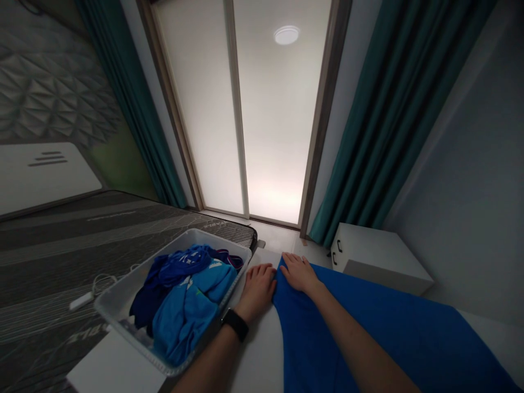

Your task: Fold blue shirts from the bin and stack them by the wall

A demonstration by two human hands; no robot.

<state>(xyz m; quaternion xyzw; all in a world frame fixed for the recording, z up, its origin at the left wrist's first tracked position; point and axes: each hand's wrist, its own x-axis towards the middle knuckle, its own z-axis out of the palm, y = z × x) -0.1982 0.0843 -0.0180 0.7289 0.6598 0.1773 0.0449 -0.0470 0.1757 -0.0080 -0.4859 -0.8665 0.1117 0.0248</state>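
Blue cloth: a broad bright-blue fabric sheet (pixel 368 338) lies spread on the white tabletop (pixel 262 349), its far corner under my hands.
Right fingers: flat and spread, palm down; right hand (pixel 299 273) presses the cloth corner, gripping nothing.
Left fingers: extended, slightly curled; left hand (pixel 257 289) rests at the cloth's left edge. I cannot tell whether the fingertips touch the fabric.
Left wrist: black watch (pixel 234 324).
Beside left hand: clear plastic tub (pixel 118 305) holding crumpled blue garments (pixel 184 295), near but apart from the cloth.
Further out: white cabinet (pixel 380 262), teal curtains (pixel 393 109), frosted glass door (pixel 254 109), grey patterned mattress (pixel 61 256).
Handling note: I judge even, flat pressure keeps this edge straight; avoid bunching at the corner.
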